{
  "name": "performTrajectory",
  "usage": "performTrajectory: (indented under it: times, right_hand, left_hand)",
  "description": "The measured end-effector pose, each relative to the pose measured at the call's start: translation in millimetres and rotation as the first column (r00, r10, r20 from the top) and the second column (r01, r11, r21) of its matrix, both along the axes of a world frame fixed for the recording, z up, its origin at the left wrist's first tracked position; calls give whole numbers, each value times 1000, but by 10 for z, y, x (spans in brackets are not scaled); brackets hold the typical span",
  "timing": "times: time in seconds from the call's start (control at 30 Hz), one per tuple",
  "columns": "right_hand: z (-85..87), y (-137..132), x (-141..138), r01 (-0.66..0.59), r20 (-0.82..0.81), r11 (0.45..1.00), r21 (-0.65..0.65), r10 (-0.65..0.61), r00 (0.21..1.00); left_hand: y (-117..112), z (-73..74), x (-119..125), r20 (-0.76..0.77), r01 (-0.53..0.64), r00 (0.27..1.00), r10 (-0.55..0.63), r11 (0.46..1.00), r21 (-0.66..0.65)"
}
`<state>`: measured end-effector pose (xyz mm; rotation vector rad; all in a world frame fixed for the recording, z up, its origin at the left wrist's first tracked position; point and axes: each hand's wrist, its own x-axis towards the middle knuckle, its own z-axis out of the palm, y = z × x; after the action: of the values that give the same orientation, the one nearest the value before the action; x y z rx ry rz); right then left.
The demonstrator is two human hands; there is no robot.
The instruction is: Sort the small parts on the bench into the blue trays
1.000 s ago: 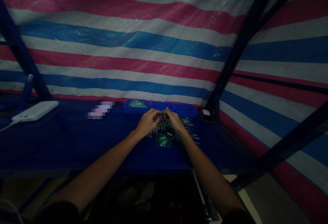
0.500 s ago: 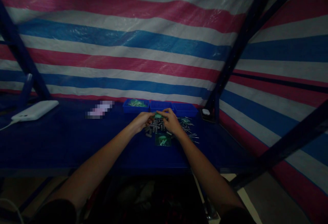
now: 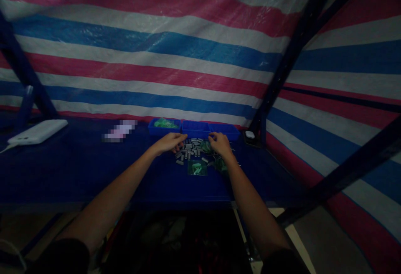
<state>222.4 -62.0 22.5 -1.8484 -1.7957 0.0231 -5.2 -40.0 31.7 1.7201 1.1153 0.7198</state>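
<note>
My left hand hovers at the left edge of a pile of small grey cylinders, its thumb and forefinger pinched; anything between them is too small to tell. Across the pile, my right hand is closed at the fingertips on a small clear bag with a green tint, which hangs over the cylinders. A flat clear bag with pale green pieces lies in front of the pile. Beneath my right wrist is another greenish bag, partly hidden, among thin metal pins.
Behind the pile stand three blue trays in a row; the left tray holds green-tinted bags. A white power bank with a cable lies far left, and a blurred pink-white item nearer. A white earbud case sits by the right post.
My hands have moved apart from where they met over a green item above the pile. The bag is now at my right fingertips. The view has shifted slightly.
</note>
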Motion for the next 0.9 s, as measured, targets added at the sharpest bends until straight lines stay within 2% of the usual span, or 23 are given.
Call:
performTrajectory:
  times: [0.07, 0.17, 0.27, 0.37, 0.43, 0.53, 0.6, 0.63, 0.73, 0.8, 0.9]
  right_hand:
    - [-14, -36, -17, -19, 89, 993, -120, 30, 996]
    - [-29, -96, -105, -12, 178, 969, -249, 58, 982]
    - [-18, -129, -196, 22, 204, 971, -237, 27, 979]
    - [8, -121, -227, 10, 104, 984, -178, 8, 995]
    - [29, -104, -214, 29, 11, 993, -116, -28, 1000]
    - [60, -86, -197, 31, -118, 999, 26, -28, 993]
    - [73, -93, -224, -37, -202, 986, 160, 70, 977]
    - [76, -105, -254, -79, -235, 970, 231, 135, 962]
    - [69, -168, -397, -178, -283, 915, 361, 289, 915]
    - [60, -218, -506, -215, -295, 903, 372, 335, 895]
    - [54, -266, -618, -266, -308, 889, 372, 388, 869]
  left_hand:
    - [-79, -73, 112, -135, 86, 989, -59, 974, 209]
    - [-155, -134, 220, -298, 230, 949, -102, 871, 435]
    - [-178, -158, 247, -382, 303, 917, -113, 819, 487]
    - [-172, -165, 242, -376, 302, 920, -111, 813, 497]
    - [-171, -160, 247, -334, 279, 935, -120, 831, 481]
    - [-187, -129, 275, -173, 200, 974, -147, 915, 351]
    - [-205, -93, 292, 31, 122, 991, -129, 981, 152]
    - [-212, -73, 295, 143, 99, 984, -102, 995, 29]
    - [-209, -21, 279, 409, 92, 912, 32, 956, -280]
    - [-183, -5, 255, 485, 76, 864, 131, 921, -383]
    - [-136, 1, 225, 496, 43, 838, 225, 881, -472]
